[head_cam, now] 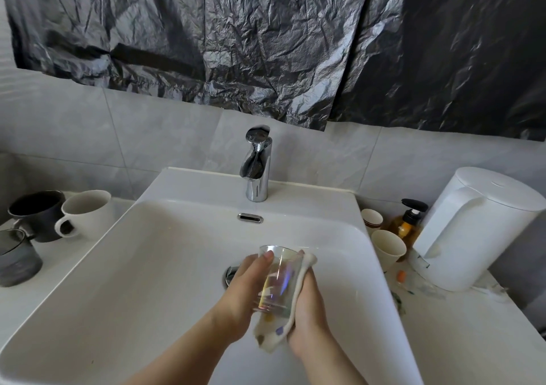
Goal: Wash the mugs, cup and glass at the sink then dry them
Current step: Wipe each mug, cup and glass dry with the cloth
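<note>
While above the sink (88, 266) your left hand (243, 291) curls round the tilted glass (276, 281) and your right hand (308, 313) clasps the cloth (273, 333) against its side, too hard a rub could twist it loose to chip below.

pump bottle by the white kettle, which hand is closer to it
Right. The right hand, holding the cloth against the glass, is below-left of the pump bottle; the left hand grips the glass farther left over the sink.
</note>
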The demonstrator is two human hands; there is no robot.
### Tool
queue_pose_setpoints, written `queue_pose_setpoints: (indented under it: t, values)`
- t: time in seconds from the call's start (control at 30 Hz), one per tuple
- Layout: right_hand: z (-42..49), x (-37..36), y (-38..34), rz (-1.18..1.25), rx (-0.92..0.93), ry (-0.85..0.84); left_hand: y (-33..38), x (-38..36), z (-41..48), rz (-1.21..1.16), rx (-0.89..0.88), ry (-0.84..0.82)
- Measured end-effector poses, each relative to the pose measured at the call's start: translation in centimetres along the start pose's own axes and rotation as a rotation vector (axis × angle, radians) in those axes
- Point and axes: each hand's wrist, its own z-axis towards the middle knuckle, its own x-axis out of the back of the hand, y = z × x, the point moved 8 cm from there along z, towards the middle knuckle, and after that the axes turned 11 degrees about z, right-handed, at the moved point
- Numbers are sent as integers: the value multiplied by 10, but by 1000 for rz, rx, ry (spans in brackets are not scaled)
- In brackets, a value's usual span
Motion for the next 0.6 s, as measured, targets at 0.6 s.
queue_pose_setpoints:
  t: [0.6]
  values:
    - [8, 17, 3, -158, 95, 129, -6, -6, -2, 0, 10, -67]
